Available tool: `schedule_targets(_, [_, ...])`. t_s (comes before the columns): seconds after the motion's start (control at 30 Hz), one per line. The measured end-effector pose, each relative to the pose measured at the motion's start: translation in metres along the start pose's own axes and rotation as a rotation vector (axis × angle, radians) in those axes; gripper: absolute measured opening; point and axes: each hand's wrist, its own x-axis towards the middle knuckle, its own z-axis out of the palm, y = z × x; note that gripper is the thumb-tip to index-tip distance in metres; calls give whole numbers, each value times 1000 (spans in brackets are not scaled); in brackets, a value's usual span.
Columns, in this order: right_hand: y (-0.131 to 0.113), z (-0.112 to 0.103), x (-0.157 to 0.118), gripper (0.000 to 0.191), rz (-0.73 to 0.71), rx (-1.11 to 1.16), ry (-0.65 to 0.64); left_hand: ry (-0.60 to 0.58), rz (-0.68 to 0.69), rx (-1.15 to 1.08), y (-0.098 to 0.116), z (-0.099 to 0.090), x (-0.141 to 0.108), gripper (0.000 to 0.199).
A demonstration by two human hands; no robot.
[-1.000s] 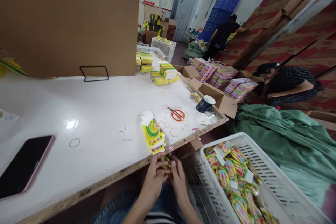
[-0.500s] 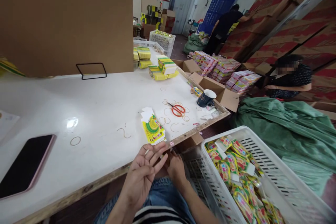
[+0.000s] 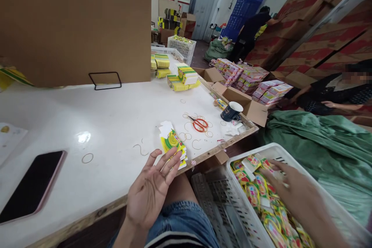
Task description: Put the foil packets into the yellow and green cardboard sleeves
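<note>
My left hand [image 3: 149, 192] is palm up with its fingers spread, just in front of the table edge; a thin dark line crosses the palm, a crease or a band, I cannot tell which. Beyond its fingertips lies a stack of flat yellow-green printed packets [image 3: 171, 139] with white ends. My right hand [image 3: 286, 186], smeared by motion, is over the white plastic basket [image 3: 274, 148] at my right. Loose yellow, red and green printed packets [image 3: 263, 186] fill that basket, close under the right fingers. Whether those fingers hold anything is hidden by the blur.
On the white table [image 3: 110, 124] lie red-handled scissors [image 3: 200, 124], several rubber bands [image 3: 87, 158], a phone [image 3: 31, 184] and a dark mug [image 3: 231, 112]. A cardboard sheet [image 3: 75, 27] rises behind. Green sacking [image 3: 308, 135] lies beyond the basket. Two people are at the right.
My right hand has moved from beside my left hand, near the table edge, rightward over the basket. My left hand's fingers have spread. The seated person at right has shifted further right.
</note>
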Motion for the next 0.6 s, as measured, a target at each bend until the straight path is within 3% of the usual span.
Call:
schedule_targets(0.1, [-94, 43, 14, 42, -167, 333, -200, 35, 43, 87, 3, 4, -6, 32])
schedule_targets(0.17, [-153, 77, 17, 36, -225, 372, -277, 62, 86, 142, 8, 7, -13, 36])
schedule_targets(0.27, [-209, 116, 17, 38, -238, 359, -281, 89, 170, 216, 16, 11, -24, 44])
schedule_targets(0.4, [-227, 135, 15, 37, -210, 331, -307, 44, 236, 227, 23, 17, -30, 34])
schedule_targets(0.6, [-227, 136, 9, 26, -142, 410, -282, -12, 212, 91, 23, 19, -27, 39])
